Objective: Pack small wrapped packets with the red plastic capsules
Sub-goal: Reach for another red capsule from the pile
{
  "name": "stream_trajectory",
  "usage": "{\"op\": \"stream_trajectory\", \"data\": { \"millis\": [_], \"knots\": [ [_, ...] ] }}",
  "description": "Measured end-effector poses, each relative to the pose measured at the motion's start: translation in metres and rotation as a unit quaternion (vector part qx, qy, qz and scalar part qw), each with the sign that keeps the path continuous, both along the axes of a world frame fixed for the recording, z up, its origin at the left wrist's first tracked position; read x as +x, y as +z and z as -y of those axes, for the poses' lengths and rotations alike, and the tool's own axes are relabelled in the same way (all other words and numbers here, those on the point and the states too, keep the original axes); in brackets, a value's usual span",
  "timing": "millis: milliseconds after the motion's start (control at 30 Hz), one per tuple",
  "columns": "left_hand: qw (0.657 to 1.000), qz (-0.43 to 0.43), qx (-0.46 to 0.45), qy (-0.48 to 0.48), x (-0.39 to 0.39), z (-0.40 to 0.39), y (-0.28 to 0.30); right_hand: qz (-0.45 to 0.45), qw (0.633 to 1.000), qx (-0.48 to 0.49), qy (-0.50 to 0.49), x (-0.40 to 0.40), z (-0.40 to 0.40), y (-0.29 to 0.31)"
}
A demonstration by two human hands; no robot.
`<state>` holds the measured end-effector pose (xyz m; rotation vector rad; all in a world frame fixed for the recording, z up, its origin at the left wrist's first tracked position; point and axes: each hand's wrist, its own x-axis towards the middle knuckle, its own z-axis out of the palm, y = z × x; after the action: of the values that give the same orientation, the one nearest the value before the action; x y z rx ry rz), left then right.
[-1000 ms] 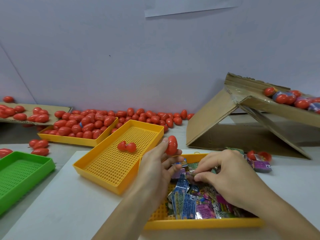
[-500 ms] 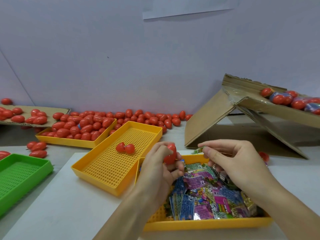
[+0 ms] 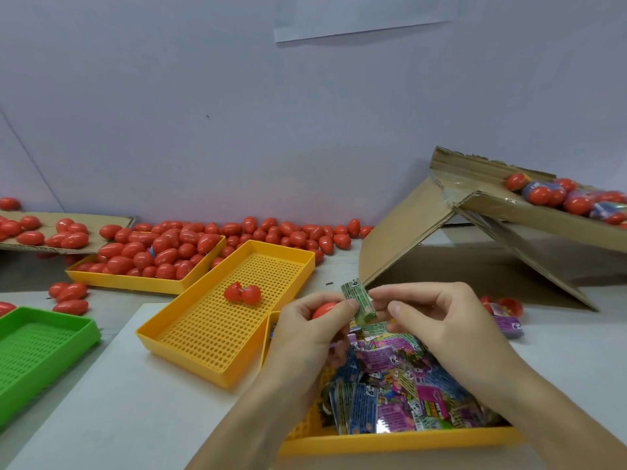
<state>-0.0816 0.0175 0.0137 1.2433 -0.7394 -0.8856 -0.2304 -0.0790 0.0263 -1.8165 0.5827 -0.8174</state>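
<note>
Packing in progress: one capsule in hand, one packet ready.

Your left hand (image 3: 305,329) gripped a red capsule (image 3: 324,309) over the packet tray's (image 3: 400,439) far-left corner; your right hand (image 3: 441,320) pinched a green packet (image 3: 359,300) just beside it. The packet was not yet inside, and many loose packets (image 3: 403,388) remained, so much was probably left.

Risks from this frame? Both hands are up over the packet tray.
1. The left hand grips a red capsule while both hands pinch the green packet; the capsule could slip into the packet tray below.
2. The packet looks long beside the capsule; poorly folded, it may stop the capsule closing.
3. The open capsule in the empty yellow tray might be forgotten.
</note>
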Motion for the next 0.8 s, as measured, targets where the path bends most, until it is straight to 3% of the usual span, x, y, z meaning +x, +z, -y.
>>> {"op": "stream_trajectory", "data": {
  "millis": [300,500,633,800],
  "knots": [
    [0.998,0.069,0.004,-0.011,-0.0037,-0.0018,0.0003,0.002,1.000,0.011,-0.006,0.0016,-0.0036,0.0032],
    [0.998,0.066,0.003,-0.011,-0.0034,-0.0021,-0.0002,0.019,0.997,0.075,-0.008,-0.0002,-0.0011,0.0038],
    [0.998,0.058,0.011,0.011,-0.0025,-0.0023,-0.0008,0.031,0.989,0.142,0.024,0.0002,0.0001,0.0039],
    [0.994,0.110,0.006,0.016,-0.0029,-0.0018,-0.0016,0.004,0.980,0.177,0.089,0.0012,0.0017,0.0006]
  ]
}}
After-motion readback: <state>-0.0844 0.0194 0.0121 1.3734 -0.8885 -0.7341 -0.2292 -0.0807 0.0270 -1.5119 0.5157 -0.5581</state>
